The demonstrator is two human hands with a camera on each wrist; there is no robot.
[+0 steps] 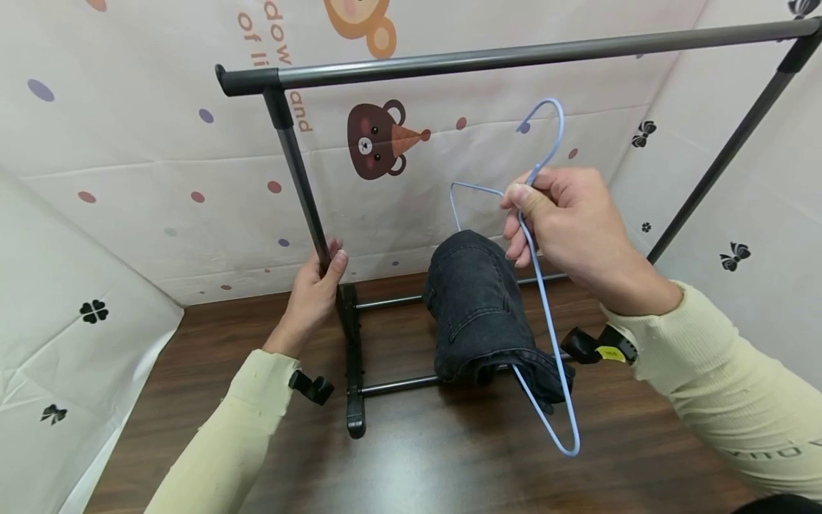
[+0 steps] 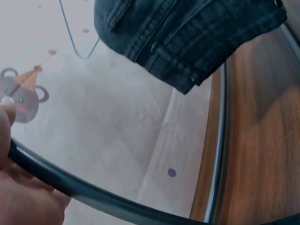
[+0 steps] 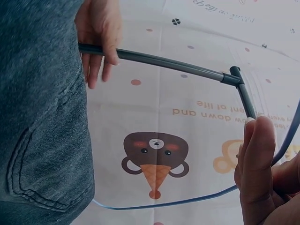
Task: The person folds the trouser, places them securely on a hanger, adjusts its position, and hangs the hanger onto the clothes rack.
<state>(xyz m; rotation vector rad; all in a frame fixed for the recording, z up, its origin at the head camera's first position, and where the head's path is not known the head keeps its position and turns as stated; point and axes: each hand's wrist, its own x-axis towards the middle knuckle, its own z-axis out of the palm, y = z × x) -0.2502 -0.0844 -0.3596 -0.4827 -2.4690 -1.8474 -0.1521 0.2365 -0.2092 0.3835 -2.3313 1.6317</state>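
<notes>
Dark denim jeans [image 1: 478,303] hang folded over the lower bar of a blue wire hanger [image 1: 546,300]. Just under the hook, my right hand [image 1: 571,221] pinches the hanger between thumb and fingers, with the hook [image 1: 560,128] rising above it, below and in front of the rack's top rail [image 1: 449,66]. My left hand [image 1: 311,293] grips the left upright [image 1: 298,178] of the black clothes rack low down. In the right wrist view the denim [image 3: 47,122] fills the left side, and the left hand [image 3: 101,37] shows on the upright beyond it.
Two lower crossbars [image 1: 398,385] join the rack's base, and its left foot [image 1: 355,400] stands on the brown wood-look floor [image 1: 411,457]. A printed white sheet [image 1: 212,171] with a bear picture covers the wall behind. The right upright [image 1: 726,157] slants down at the right.
</notes>
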